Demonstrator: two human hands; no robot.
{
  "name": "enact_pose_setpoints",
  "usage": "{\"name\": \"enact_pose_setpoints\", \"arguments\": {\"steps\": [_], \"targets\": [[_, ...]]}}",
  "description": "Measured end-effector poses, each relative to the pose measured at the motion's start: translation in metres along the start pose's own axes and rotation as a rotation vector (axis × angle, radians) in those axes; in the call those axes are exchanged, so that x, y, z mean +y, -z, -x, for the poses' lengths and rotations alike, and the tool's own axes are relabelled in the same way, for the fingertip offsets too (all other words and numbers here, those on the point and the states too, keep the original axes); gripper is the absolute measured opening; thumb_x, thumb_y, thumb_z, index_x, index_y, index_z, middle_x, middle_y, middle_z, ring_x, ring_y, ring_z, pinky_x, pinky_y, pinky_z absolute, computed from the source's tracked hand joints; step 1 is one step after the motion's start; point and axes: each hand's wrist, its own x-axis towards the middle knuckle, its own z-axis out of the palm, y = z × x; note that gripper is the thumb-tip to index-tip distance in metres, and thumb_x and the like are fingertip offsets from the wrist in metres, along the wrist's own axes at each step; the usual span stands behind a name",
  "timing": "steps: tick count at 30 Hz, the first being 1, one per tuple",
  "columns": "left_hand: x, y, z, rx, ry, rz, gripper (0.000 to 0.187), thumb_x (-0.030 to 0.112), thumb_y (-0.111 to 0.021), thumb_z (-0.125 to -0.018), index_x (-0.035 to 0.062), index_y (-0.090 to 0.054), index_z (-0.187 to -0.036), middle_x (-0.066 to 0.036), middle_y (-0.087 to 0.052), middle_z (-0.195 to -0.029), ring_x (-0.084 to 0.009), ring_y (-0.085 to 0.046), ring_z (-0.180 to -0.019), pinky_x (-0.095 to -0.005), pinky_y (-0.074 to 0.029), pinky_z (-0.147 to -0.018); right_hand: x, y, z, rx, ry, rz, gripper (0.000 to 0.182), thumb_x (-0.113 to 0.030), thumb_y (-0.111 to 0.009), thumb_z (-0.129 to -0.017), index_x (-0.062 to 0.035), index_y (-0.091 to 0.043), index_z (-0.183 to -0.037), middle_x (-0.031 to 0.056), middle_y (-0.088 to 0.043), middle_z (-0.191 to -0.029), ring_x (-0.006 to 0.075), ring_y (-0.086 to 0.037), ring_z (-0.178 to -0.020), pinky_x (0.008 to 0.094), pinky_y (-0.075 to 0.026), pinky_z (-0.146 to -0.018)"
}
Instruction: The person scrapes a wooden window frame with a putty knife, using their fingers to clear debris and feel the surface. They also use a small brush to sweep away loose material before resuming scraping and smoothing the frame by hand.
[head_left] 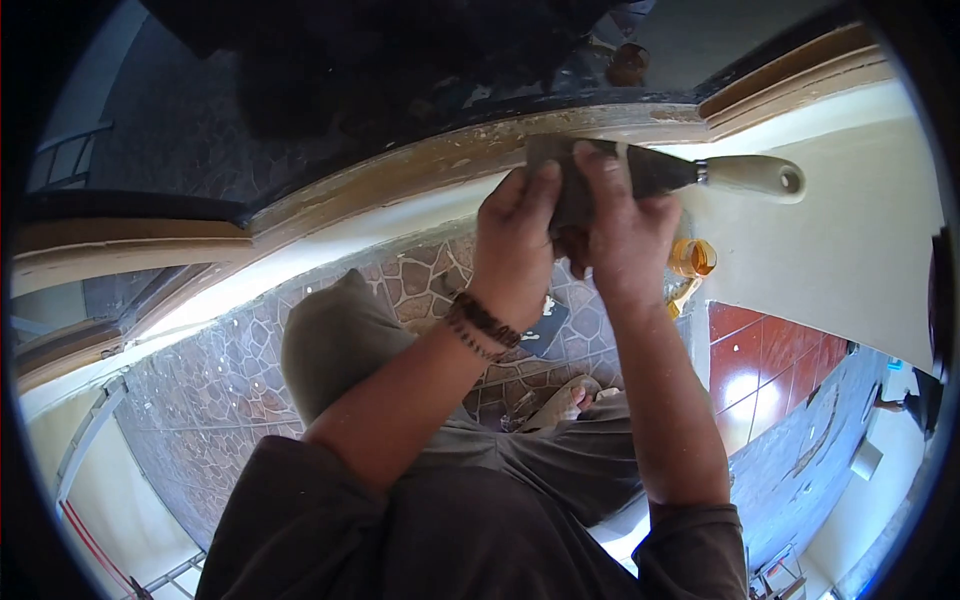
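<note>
A putty knife (pixel 655 172) with a wide grey blade and a pale handle lies sideways in front of the wooden window frame (pixel 420 160). Its handle points to the right, with a hanging hole at the end. My left hand (pixel 515 222) grips the blade's broad end, thumb on the upper face. Nearer the handle, my right hand (pixel 625 225) holds the blade too, fingers laid over it. Some fingers of both hands are hidden under the blade. Worn, flaking patches show along the frame just behind the knife. Bead bracelets circle my left wrist.
An open jar (pixel 693 258) with orange-brown contents stands below the wall, right of my hands. A dark flat piece (pixel 546 328) lies on the stone-patterned floor (pixel 195 400). Dark glass (pixel 330 90) fills the frame. Red tiles (pixel 770 360) lie at right, a metal ladder (pixel 90 435) at left.
</note>
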Motion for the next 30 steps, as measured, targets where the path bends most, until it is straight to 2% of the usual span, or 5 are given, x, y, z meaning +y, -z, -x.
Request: {"name": "enact_pose_setpoints", "arguments": {"steps": [13, 20, 24, 27, 30], "targets": [[0.001, 0.013, -0.006, -0.095, 0.046, 0.069, 0.022, 0.025, -0.048, -0.101, 0.0060, -0.055, -0.110, -0.003, -0.064, -0.090, -0.0110, -0.062, -0.067, -0.0241, -0.051, -0.053, 0.017, -0.018, -0.011, 0.019, 0.180, 0.201, 0.022, -0.016, -0.067, -0.082, 0.0038, -0.068, -0.090, 0.0122, -0.070, -0.078, 0.0205, -0.067, -0.071, 0.0341, -0.052, -0.069], [0.004, 0.013, 0.009, -0.128, 0.083, -0.052, 0.031, 0.034, -0.049, -0.101, 0.0035, -0.054, -0.105, -0.007, -0.064, -0.075, -0.0157, -0.062, -0.055, -0.0275, -0.048, -0.045, 0.005, 0.002, 0.006, -0.047, -0.052, 0.032, 0.021, -0.017, -0.067, -0.087, 0.0030, -0.068, -0.093, 0.0045, -0.068, -0.080, 0.0137, -0.063, -0.071, 0.0284, -0.049, -0.065], [0.002, -0.001, 0.008, -0.184, 0.190, -0.134, 0.029, 0.033, -0.052, -0.100, 0.0039, -0.055, -0.097, -0.008, -0.062, -0.064, -0.0173, -0.060, -0.049, -0.0259, -0.046, -0.044, 0.004, 0.024, -0.001, 0.018, 0.210, 0.075, 0.019, -0.017, -0.068, -0.087, 0.0006, -0.068, -0.095, 0.0042, -0.067, -0.085, 0.0105, -0.060, -0.075, 0.0260, -0.047, -0.067], [0.001, -0.002, 0.009, -0.045, 0.142, -0.418, 0.025, 0.029, -0.059, -0.097, 0.0045, -0.054, -0.097, -0.008, -0.062, -0.061, -0.0167, -0.060, -0.048, -0.0284, -0.046, -0.044, -0.002, 0.037, -0.005, 0.074, 0.257, 0.087, 0.020, -0.018, -0.070, -0.086, -0.0005, -0.068, -0.096, 0.0041, -0.067, -0.088, 0.0104, -0.060, -0.078, 0.0250, -0.047, -0.069], [0.007, 0.013, 0.005, 0.073, -0.410, -1.132, 0.038, 0.024, -0.067, -0.090, 0.0045, -0.051, -0.119, -0.009, -0.062, -0.061, -0.0202, -0.061, -0.048, -0.0326, -0.047, -0.045, -0.024, 0.063, -0.004, -0.030, 0.301, 0.162, 0.025, -0.018, -0.071, -0.087, 0.0002, -0.067, -0.104, 0.0047, -0.067, -0.091, 0.0113, -0.063, -0.082, 0.0272, -0.052, -0.069]]}}
